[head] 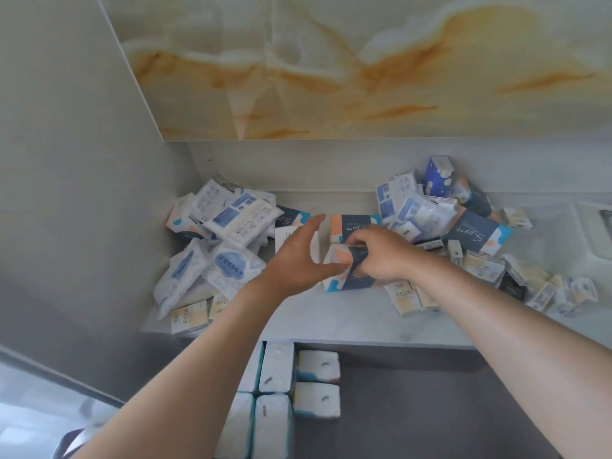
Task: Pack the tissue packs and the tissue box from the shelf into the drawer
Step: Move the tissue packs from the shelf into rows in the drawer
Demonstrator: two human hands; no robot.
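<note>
A single head-worn wide-angle view looks forward and steeply down from close above a pale grey marble-patterned shelf [331, 319], whose front edge crosses the lower third. The open dark grey drawer [430, 409] fills the bottom below that edge. Both bare forearms enter from the bottom corners and meet near the centre. The upper half shows the cream and amber veined stone wall panel [364, 61] behind the shelf; straight lines bow toward the borders.
</note>
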